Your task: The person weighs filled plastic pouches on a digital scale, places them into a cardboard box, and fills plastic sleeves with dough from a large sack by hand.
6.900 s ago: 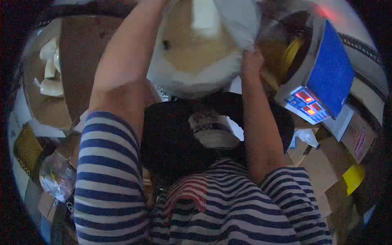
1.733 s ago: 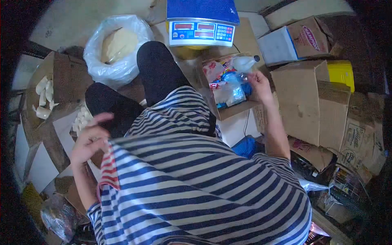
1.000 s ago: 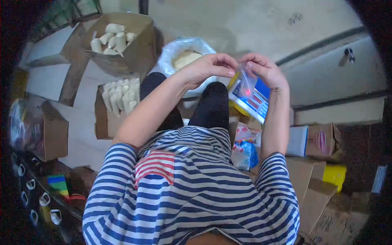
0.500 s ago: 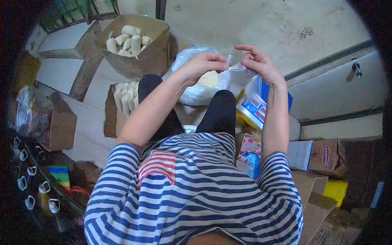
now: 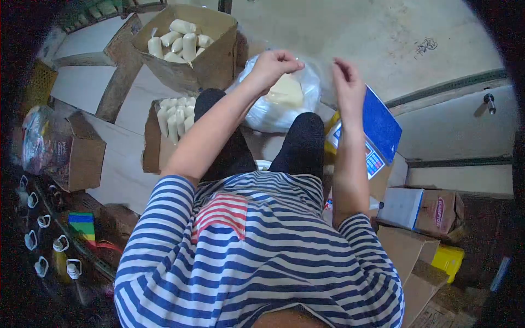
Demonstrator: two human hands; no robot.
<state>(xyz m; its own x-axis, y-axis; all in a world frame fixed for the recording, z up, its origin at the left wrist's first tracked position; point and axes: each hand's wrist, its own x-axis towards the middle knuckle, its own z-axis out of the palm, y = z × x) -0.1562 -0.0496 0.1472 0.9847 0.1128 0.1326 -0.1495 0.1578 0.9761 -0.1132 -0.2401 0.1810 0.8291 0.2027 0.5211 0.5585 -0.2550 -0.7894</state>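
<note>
You're holding your left hand (image 5: 280, 68) above the sack (image 5: 312, 87), fingertips nearly pinched, your right hand (image 5: 349, 85) half-curled near the scale (image 5: 383, 123); whether either is gripping anything, we cannot tell.

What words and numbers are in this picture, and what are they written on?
"CHAMPION": on the cardboard box at the right.
Scale: marks on its keypad, too small to read.
Brown box at the left: print on its side, too blurred to read.
Carton at the bottom right: faint print, too blurred to read.
Black scribble at the top right: no word I can make out.
</note>
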